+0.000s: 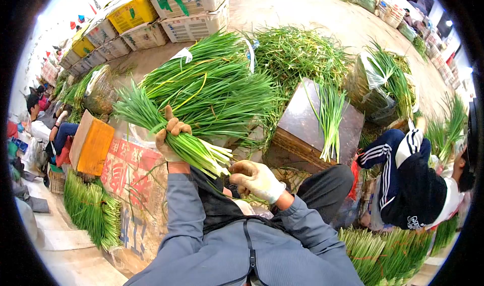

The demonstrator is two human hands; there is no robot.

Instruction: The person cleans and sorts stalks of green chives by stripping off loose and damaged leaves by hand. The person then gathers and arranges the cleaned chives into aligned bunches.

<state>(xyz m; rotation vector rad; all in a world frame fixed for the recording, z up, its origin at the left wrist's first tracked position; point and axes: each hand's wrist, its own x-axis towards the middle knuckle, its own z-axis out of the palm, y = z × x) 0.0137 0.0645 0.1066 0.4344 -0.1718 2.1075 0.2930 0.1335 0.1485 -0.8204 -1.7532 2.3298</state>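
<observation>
My left hand point(173, 135), in a tan work glove, is wrapped round a bundle of green stalks point(194, 152). The bundle's pale cut ends point right and its leaves spread to the upper left. My right hand point(257, 179), also gloved, is beside the pale ends with its thumb and fingers bent together; what they hold, if anything, is too small to tell. Behind the bundle lies a big heap of long green leaves point(201, 84). A smaller bunch of stalks point(330, 122) rests on a dark board point(302, 117) to the right.
Loose greens point(297, 51) are piled beyond the board. Finished-looking bundles lie at the lower left point(93, 210) and lower right point(385, 253). Crates point(194, 26) stand at the back left. A co-worker point(413, 185) sits at the right; another person point(50, 130) sits at the far left.
</observation>
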